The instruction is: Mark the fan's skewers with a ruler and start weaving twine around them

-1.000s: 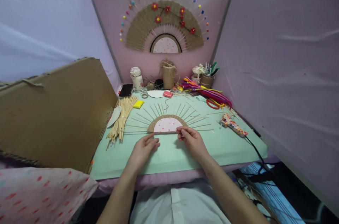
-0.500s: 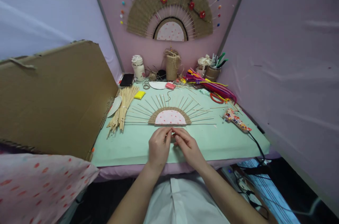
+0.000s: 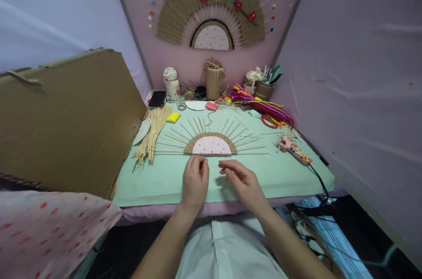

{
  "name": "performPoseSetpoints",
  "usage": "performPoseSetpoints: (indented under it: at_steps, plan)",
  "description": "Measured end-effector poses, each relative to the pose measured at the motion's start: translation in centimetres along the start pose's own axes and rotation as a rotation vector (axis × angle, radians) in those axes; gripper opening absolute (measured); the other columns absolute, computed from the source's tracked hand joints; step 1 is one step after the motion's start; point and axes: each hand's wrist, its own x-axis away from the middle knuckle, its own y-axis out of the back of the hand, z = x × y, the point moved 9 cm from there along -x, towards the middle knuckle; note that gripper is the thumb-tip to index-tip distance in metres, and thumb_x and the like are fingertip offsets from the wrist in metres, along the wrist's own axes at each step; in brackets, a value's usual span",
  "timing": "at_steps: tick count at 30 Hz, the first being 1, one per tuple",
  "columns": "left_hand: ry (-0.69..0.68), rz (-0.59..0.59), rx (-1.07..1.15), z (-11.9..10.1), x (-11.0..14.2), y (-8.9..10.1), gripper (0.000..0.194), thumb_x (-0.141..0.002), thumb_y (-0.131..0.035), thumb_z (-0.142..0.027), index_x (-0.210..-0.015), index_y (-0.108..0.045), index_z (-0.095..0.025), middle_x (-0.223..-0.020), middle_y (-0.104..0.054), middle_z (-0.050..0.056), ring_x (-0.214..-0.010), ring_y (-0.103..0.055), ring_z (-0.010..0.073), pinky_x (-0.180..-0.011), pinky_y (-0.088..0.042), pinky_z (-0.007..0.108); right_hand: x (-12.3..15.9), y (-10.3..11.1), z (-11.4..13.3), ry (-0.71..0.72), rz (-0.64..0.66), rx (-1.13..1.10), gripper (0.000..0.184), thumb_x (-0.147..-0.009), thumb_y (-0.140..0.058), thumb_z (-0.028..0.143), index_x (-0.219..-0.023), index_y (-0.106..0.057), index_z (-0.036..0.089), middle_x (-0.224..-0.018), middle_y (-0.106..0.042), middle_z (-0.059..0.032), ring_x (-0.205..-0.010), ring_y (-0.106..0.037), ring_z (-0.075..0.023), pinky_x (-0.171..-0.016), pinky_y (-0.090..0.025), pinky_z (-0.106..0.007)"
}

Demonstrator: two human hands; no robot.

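Note:
A half-round fan piece lies on the green tabletop, with a spotted white semicircle, a woven burlap band and thin wooden sticks spreading outward. Just in front of its straight edge, my left hand is closed, fingers curled against the thumb; whatever they may hold is too small to make out. My right hand hovers a little to the right, fingers loosely bent and apart, with nothing visible in them. The hands do not touch each other or the fan.
Bundled sticks and a yellow block lie left. A floral glue gun with a cord, red-handled scissors and pipe cleaners are at right. Behind stand a bottle and twine-wrapped jar. Cardboard rises left.
My hands have come apart from where their fingertips met. The left shifted slightly left and curled, while the right moved right and its fingers loosened. The fan piece stayed in place.

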Motion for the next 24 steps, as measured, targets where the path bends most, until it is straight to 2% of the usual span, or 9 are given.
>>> performPoseSetpoints:
  at_steps: [3, 6, 9, 12, 14, 16, 17, 20, 24]
  plan:
    - [-0.07, 0.21, 0.024, -2.3, 1.9, -2.6, 0.021, -0.094, -0.036, -0.021, -0.078, -0.05, -0.021, -0.076, -0.053, 0.003, -0.073, -0.048, 0.0173, -0.069, -0.037, 0.029, -0.4, 2.9, 2.0, 0.041, -0.114, 0.023, 0.02, -0.087, -0.059, 0.037, -0.099, -0.07, 0.025, -0.097, -0.067, -0.0057, -0.081, -0.061, -0.0174, -0.071, -0.052, -0.032]
    - [-0.226, 0.531, 0.03, -4.9, 5.4, -6.7, 0.029, -0.096, -0.033, -0.026, -0.073, -0.049, -0.02, -0.075, -0.055, 0.004, -0.072, -0.047, 0.0169, -0.067, -0.036, 0.029, -0.9, 5.3, 3.9, 0.081, -0.176, 0.079, 0.02, -0.086, -0.059, 0.038, -0.096, -0.07, 0.024, -0.092, -0.067, -0.0049, -0.077, -0.061, -0.0174, -0.069, -0.052, -0.032]
    - [-0.277, 0.82, 0.066, -5.9, 8.9, -9.9, 0.035, -0.093, -0.048, -0.038, -0.064, -0.05, -0.019, -0.066, -0.053, 0.001, -0.066, -0.047, 0.0149, -0.062, -0.034, 0.028, -1.4, 6.4, 4.4, 0.108, -0.136, 0.155, 0.021, -0.087, -0.058, 0.039, -0.093, -0.07, 0.023, -0.088, -0.067, -0.0045, -0.075, -0.061, -0.0172, -0.069, -0.052, -0.032]
    - [-0.213, 0.948, 0.177, -6.1, 10.3, -10.8, 0.035, -0.082, -0.066, -0.039, -0.057, -0.053, -0.018, -0.067, -0.055, 0.001, -0.067, -0.051, 0.0139, -0.064, -0.039, 0.026, -1.9, 6.5, 3.3, 0.109, -0.075, 0.215, 0.022, -0.088, -0.057, 0.039, -0.094, -0.07, 0.023, -0.089, -0.068, -0.0048, -0.075, -0.061, -0.0171, -0.071, -0.051, -0.032]
    - [-0.157, 0.904, 0.269, -6.1, 9.6, -10.1, 0.013, -0.078, -0.07, -0.029, -0.076, -0.065, -0.018, -0.096, -0.062, 0.006, -0.086, -0.057, 0.0161, -0.078, -0.044, 0.027, -2.5, 6.5, 2.2, 0.106, -0.066, 0.266, 0.022, -0.088, -0.056, 0.038, -0.095, -0.069, 0.022, -0.093, -0.068, -0.0058, -0.08, -0.062, -0.0185, -0.072, -0.051, -0.033]
    - [-0.087, 0.795, 0.35, -5.7, 8.1, -8.8, 0.031, -0.078, -0.066, -0.019, -0.108, -0.064, -0.022, -0.121, -0.056, 0.009, -0.099, -0.056, 0.0169, -0.089, -0.044, 0.031, -3.1, 6.3, 1.5, 0.13, -0.068, 0.354, 0.021, -0.088, -0.055, 0.037, -0.096, -0.068, 0.022, -0.096, -0.068, -0.0066, -0.088, -0.062, -0.0206, -0.076, -0.051, -0.034]
    - [-0.034, 0.735, 0.384, -5.2, 7.2, -8.2, 0.036, -0.078, -0.063, -0.016, -0.113, -0.062, -0.022, -0.119, -0.057, 0.009, -0.096, -0.057, 0.0161, -0.088, -0.044, 0.03, -3.5, 6.1, 1.3, 0.156, -0.065, 0.411, 0.02, -0.087, -0.055, 0.036, -0.097, -0.068, 0.023, -0.099, -0.068, -0.0068, -0.092, -0.062, -0.0217, -0.08, -0.05, -0.036]
    - [0.224, 0.526, 0.425, -1.6, 4.7, -6.3, 0.009, -0.081, -0.056, -0.02, -0.081, -0.065, -0.018, -0.07, -0.059, 0.0, -0.066, -0.054, 0.0125, -0.065, -0.043, 0.024, -4.7, 5.2, 1.0, 0.255, -0.034, 0.575, 0.023, -0.086, -0.056, 0.032, -0.106, -0.065, 0.023, -0.108, -0.066, -0.0085, -0.104, -0.059, -0.0241, -0.092, -0.047, -0.04]
    - [0.513, 0.276, 0.476, 3.4, 2.6, -3.6, 0.044, -0.082, -0.057, -0.049, -0.052, -0.048, -0.018, -0.042, -0.03, -0.007, -0.041, -0.028, 0.0069, -0.043, -0.023, 0.022, -6.1, 3.7, 0.1, 0.322, 0.055, 0.742, 0.038, -0.085, -0.057, 0.031, -0.122, -0.058, 0.024, -0.123, -0.058, -0.0109, -0.117, -0.052, -0.0265, -0.101, -0.042, -0.044]
